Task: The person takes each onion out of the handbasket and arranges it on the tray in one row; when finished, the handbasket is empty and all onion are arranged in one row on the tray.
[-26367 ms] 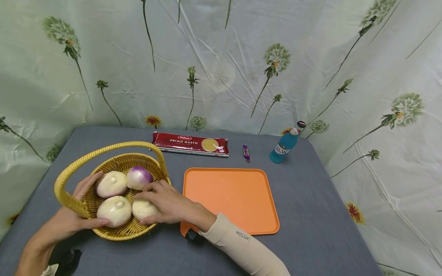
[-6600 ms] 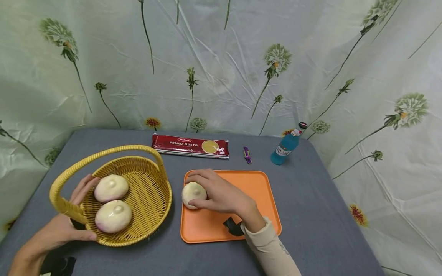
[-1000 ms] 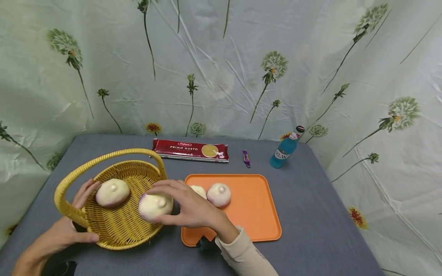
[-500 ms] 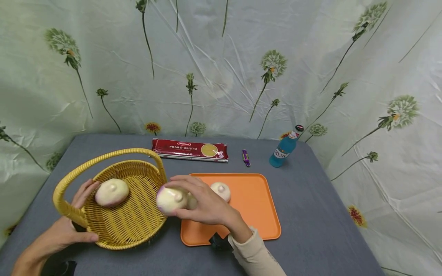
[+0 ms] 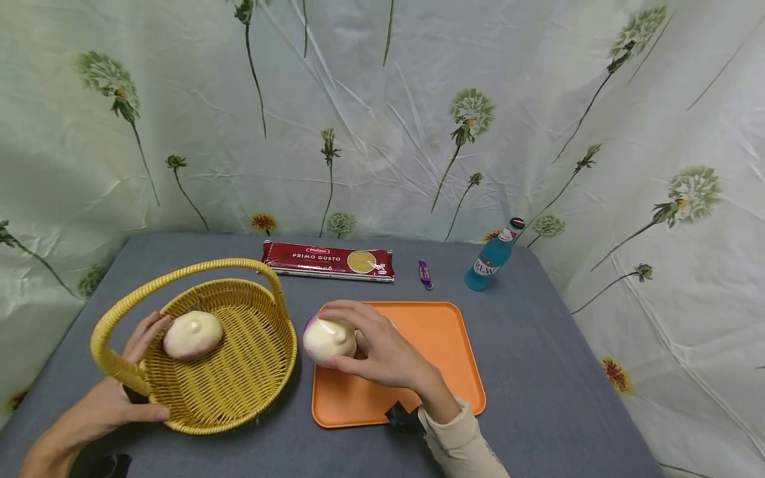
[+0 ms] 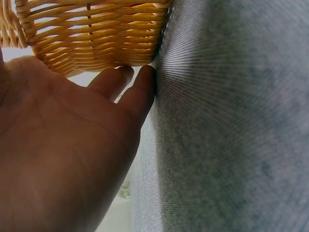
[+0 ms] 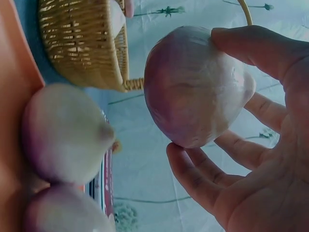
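My right hand (image 5: 382,348) holds a white-and-purple turnip (image 5: 324,342) over the left part of the orange tray (image 5: 436,352). Thumb and fingertips pinch it from opposite sides in the right wrist view, where the turnip (image 7: 193,87) hangs clear of the tray. Two more turnips show there, a nearer one (image 7: 67,135) and a lower one (image 7: 63,210); in the head view the hand hides them. One turnip (image 5: 193,335) lies in the yellow wicker basket (image 5: 239,378). My left hand (image 5: 110,401) rests against the basket's left side, fingers nearly straight, thumb at the front rim.
A red spaghetti packet (image 5: 329,261) lies behind the tray, with a small purple-wrapped candy (image 5: 425,274) to its right. A blue bottle (image 5: 490,263) stands at the back right. The basket's tall handle (image 5: 179,275) arches over it. Grey cloth (image 5: 538,385) covers the table.
My right hand has carried a turnip from the basket rightward to the tray. The earlier head frames show two other turnips moved onto the tray. My left hand has stayed at the basket.
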Motion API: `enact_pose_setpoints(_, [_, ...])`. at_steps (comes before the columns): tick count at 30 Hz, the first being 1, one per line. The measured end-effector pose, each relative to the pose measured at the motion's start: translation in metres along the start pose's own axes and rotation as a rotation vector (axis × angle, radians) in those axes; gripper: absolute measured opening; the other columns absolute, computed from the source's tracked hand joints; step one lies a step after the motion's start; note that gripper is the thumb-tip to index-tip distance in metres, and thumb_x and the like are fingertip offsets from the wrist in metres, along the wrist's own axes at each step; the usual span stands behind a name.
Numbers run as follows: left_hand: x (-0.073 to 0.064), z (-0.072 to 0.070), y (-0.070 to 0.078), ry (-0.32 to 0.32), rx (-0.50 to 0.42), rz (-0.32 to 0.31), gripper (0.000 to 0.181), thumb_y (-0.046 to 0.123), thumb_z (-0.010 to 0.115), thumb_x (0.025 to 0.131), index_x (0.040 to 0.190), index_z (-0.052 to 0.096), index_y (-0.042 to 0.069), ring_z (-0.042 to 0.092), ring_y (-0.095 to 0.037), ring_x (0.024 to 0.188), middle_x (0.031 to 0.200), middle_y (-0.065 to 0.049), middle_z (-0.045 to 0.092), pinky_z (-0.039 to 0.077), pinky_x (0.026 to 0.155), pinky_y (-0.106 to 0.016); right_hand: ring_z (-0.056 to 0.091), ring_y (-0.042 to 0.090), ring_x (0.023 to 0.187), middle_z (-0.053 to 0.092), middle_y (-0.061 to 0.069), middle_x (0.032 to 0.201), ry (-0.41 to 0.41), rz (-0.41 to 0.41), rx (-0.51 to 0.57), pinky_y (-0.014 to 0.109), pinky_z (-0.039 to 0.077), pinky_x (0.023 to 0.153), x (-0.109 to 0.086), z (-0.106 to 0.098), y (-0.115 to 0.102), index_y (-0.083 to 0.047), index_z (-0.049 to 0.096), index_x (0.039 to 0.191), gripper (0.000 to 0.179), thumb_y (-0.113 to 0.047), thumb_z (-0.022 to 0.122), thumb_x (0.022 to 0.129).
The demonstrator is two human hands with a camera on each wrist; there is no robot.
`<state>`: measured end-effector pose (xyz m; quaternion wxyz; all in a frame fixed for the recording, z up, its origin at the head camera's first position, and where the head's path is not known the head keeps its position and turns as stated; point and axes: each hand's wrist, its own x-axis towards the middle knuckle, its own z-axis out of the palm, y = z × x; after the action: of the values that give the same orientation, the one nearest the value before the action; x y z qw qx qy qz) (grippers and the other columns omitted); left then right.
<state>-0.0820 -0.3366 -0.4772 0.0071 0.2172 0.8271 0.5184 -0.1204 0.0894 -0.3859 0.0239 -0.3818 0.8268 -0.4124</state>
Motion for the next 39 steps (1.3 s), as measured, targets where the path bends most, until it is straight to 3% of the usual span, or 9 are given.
enact_pose_setpoints(4, [-0.001, 0.002, 0.000, -0.004, -0.013, 0.004, 0.121, 0.008, 0.085, 0.072, 0.163, 0.005, 0.013, -0.010, 0.006, 0.145, 0.167, 0.002, -0.012, 0.003, 0.102, -0.002, 0.046, 0.012, 0.133, 0.047, -0.003, 0.148, 0.013, 0.028, -0.005, 0.040, 0.046, 0.103, -0.007, -0.006, 0.005, -0.027, 0.053, 0.142, 0.056, -0.022, 0.076, 0.090])
enact_pose_setpoints(17, [-0.005, 0.002, -0.002, -0.011, -0.027, -0.009, 0.118, 0.012, 0.083, 0.075, 0.163, 0.005, 0.015, -0.015, 0.005, 0.146, 0.167, 0.001, -0.015, 0.002, 0.100, -0.003, 0.044, 0.013, 0.136, 0.047, 0.001, 0.149, 0.021, 0.143, -0.012, 0.046, 0.045, 0.104, -0.025, -0.023, 0.018, -0.027, 0.056, 0.139, 0.053, -0.028, 0.076, 0.090])
enact_pose_setpoints(27, [-0.002, 0.002, 0.000, -0.011, -0.036, -0.008, 0.118, 0.013, 0.084, 0.076, 0.163, 0.004, 0.015, -0.013, 0.005, 0.146, 0.167, 0.004, -0.013, 0.005, 0.101, -0.002, 0.050, 0.018, 0.132, 0.046, -0.004, 0.150, 0.060, 0.161, -0.050, 0.042, 0.050, 0.099, -0.039, -0.036, 0.031, -0.028, 0.053, 0.142, 0.060, -0.022, 0.079, 0.088])
enact_pose_setpoints(39, [-0.001, 0.000, 0.002, -0.015, -0.040, -0.021, 0.119, 0.009, 0.084, 0.076, 0.163, 0.004, 0.016, -0.009, 0.007, 0.145, 0.167, 0.001, -0.015, 0.006, 0.101, -0.002, 0.049, 0.022, 0.133, 0.048, 0.005, 0.148, 0.103, 0.200, -0.063, 0.044, 0.049, 0.101, -0.047, -0.049, 0.044, -0.022, 0.054, 0.141, 0.059, -0.017, 0.078, 0.087])
